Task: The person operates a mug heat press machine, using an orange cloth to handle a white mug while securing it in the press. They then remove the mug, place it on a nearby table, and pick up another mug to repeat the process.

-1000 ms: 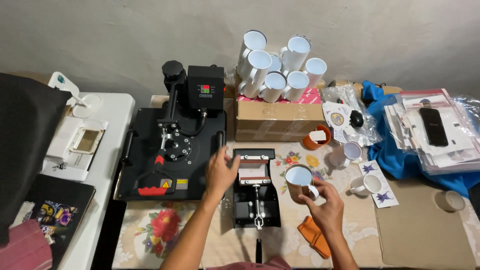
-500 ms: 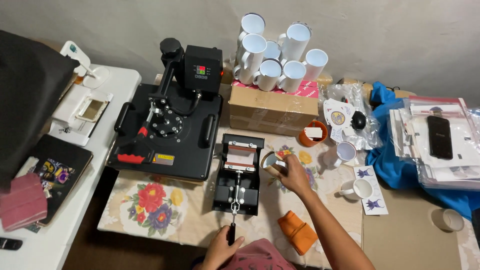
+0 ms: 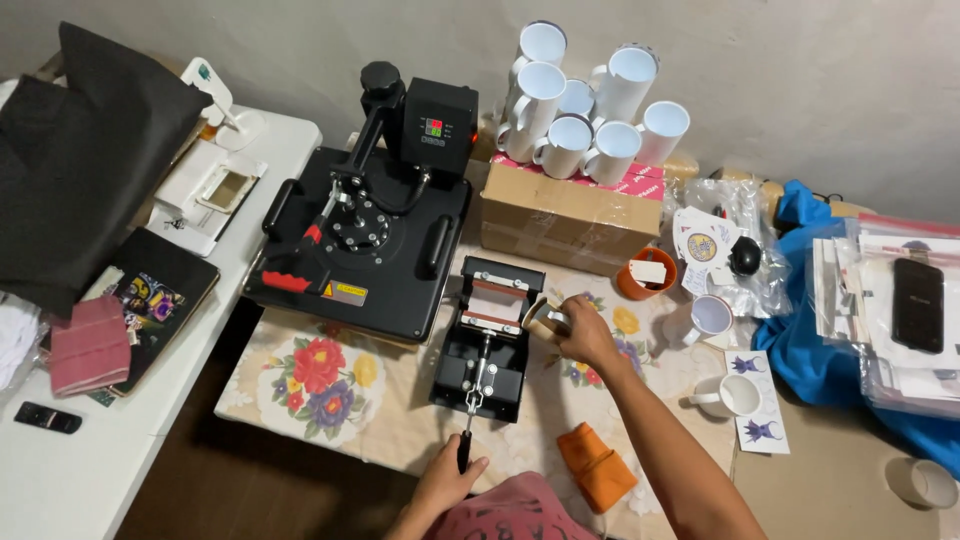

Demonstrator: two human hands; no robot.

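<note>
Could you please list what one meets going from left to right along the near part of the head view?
Small black remote → pink folded cloth → left hand → orange cloth → white mug → paper cup.

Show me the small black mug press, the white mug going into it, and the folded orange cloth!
small black mug press [image 3: 487, 362]: head view, on its black base plate.
white mug [image 3: 541, 318]: head view, on its side beside the right hand [image 3: 585, 335].
folded orange cloth [image 3: 597, 466]: head view, on its top fold.

Soft, even indoor light, mild shadows, sharp focus, slight wide-angle bending at edges.
</note>
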